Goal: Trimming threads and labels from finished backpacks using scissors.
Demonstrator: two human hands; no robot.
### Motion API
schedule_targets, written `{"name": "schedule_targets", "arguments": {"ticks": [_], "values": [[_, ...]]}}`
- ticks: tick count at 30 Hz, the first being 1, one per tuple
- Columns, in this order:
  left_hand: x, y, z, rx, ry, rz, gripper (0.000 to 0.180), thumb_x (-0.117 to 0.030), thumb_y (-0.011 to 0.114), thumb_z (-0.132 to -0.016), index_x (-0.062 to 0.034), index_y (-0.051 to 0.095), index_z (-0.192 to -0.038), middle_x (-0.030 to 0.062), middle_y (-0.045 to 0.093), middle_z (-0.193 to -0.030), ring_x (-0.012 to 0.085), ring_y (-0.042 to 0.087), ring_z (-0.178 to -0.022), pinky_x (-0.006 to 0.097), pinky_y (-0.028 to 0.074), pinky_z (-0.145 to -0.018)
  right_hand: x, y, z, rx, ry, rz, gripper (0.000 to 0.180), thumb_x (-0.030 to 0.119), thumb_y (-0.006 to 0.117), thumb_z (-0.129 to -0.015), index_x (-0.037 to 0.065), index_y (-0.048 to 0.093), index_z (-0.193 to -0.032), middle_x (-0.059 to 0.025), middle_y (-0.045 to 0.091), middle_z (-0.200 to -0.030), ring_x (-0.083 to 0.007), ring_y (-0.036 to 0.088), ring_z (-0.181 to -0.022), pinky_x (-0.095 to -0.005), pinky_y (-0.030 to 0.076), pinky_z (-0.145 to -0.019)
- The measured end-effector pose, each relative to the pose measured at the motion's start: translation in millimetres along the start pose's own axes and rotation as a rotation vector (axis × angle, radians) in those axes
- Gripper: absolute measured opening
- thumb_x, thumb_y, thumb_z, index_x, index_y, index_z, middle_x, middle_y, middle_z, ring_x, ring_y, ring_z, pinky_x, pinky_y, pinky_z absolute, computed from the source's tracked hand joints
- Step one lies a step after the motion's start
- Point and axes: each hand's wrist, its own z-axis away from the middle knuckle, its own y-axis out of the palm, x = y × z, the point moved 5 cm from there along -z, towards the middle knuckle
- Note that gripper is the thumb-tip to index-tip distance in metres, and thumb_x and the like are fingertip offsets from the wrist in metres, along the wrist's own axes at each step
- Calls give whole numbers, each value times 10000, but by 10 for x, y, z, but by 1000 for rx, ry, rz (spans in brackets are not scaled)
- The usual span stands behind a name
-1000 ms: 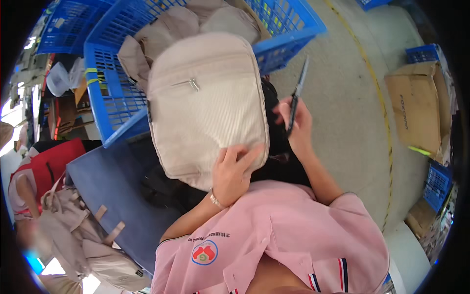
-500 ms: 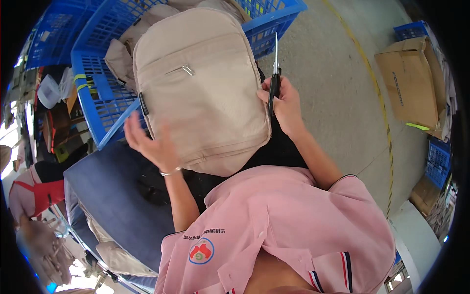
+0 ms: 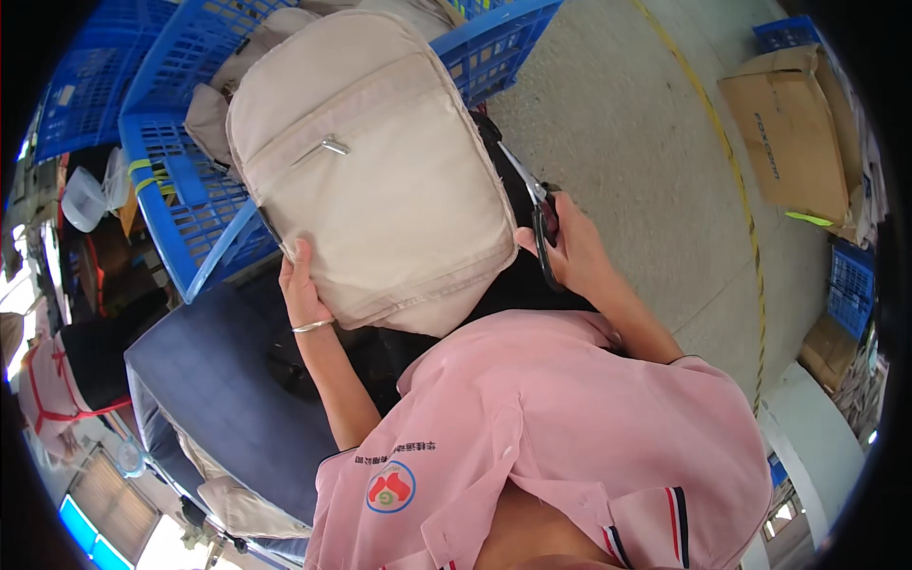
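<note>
A beige backpack (image 3: 399, 204) leans across my lap and onto the blue crate, its front pocket zip pull facing up. My left hand (image 3: 303, 293) grips its lower left edge, thumb on the front panel and the other fingers along the side. In my right hand (image 3: 578, 249) is a pair of scissors (image 3: 544, 233) with black handles. Their metal blades point up and to the left, beside the bag's right edge. The thumb of that hand is close to the bag's lower right side; whether it presses on the fabric I cannot tell.
The blue plastic crate (image 3: 163, 223) holds more beige bags (image 3: 211, 122). A dark blue padded seat (image 3: 223, 380) is at my left. On the right, beyond a yellow floor line (image 3: 727, 152), stands a cardboard box (image 3: 793, 142). Another person (image 3: 71, 370) is at far left.
My left hand has moved from a blurred, spread pose to a grip on the backpack's edge. The bag has shifted left. The scissors have dropped lower and tilted left, blades slightly parted.
</note>
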Motion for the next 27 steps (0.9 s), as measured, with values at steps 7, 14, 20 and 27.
{"name": "schedule_targets", "arguments": {"ticks": [7, 14, 20, 27], "values": [[105, -49, -25, 24, -63, 84, 404, -214, 669, -940, 0, 558, -1263, 105, 651, -1191, 224, 647, -1038, 375, 546, -908, 140, 80, -196, 187, 124, 86, 739, 672, 638, -806, -20, 518, -1038, -199, 654, -884, -374, 657, -824, -429, 501, -722], [143, -52, -27, 72, -101, 115, 394, -219, 654, -950, 0, 554, -1262, 118, 642, -1206, 225, 640, -1057, 367, 535, -919, 282, 144, -313, 104, 81, 108, 743, 657, 637, -821, -63, 509, -955, -264, 651, -822, -417, 669, -784, -471, 516, -695], [171, -62, -49, 82, -115, 142, 373, -214, 637, -961, -3, 558, -1258, 114, 643, -1207, 222, 639, -1060, 362, 530, -925, 230, 274, -307, -26, -2, 139, 697, 628, 628, -848, -59, 506, -860, -225, 622, -638, -401, 655, -599, -455, 511, -544], [197, -80, -44, 97, -103, 114, 325, -181, 614, -971, -27, 567, -1253, 91, 648, -1208, 209, 642, -1060, 355, 531, -920, 288, 272, -361, -14, 6, 136, 701, 629, 618, -855, -63, 502, -882, -230, 622, -644, -409, 652, -609, -462, 508, -553]]}}
